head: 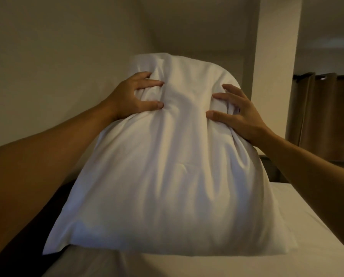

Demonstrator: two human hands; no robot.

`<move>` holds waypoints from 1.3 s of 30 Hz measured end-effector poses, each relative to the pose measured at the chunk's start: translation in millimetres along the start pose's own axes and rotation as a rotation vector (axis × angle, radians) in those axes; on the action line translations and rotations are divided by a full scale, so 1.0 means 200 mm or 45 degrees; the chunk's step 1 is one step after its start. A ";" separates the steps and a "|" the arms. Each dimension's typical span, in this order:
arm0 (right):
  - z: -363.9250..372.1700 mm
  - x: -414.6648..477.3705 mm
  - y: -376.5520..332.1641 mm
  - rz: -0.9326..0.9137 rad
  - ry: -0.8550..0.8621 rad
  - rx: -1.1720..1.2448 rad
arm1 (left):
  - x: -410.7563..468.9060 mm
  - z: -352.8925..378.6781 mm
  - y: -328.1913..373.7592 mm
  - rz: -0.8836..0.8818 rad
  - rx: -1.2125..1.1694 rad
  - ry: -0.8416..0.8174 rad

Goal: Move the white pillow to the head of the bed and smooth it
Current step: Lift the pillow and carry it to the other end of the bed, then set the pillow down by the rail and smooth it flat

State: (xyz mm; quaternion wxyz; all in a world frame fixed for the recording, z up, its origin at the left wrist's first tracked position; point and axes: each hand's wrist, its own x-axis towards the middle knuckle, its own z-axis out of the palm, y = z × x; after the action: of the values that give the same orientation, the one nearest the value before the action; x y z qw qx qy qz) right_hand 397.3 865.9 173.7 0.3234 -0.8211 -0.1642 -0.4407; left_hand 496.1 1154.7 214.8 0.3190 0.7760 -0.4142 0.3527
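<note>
You have one white pillow (167,166) in front of you, and only one. Two hands are on it: your left hand (135,96) and your right hand (237,114), one to each side of its upper part. On the left hand you can count four fingers (147,83); on the right, four show as well. One bed (307,246) lies below. One curtain (327,114) hangs beyond the bed's far right corner.
</note>
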 end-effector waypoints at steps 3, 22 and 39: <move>0.12 -0.02 0.07 0.071 -0.051 -0.021 | -0.02 0.09 -0.15 -0.061 -0.067 -0.075; 0.76 -0.26 0.64 0.705 -0.395 0.083 | -0.32 0.71 -0.91 -0.374 -0.295 -0.546; 1.07 -0.43 0.93 0.895 -0.448 0.045 | -0.55 1.04 -1.24 -0.643 -0.457 -0.663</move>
State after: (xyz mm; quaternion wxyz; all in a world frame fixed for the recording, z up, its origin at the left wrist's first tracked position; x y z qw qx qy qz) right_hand 585.8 875.1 -55.8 0.4356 -0.8846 0.0664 -0.1526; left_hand 725.7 1150.0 -38.6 0.4105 0.8488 -0.3324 -0.0231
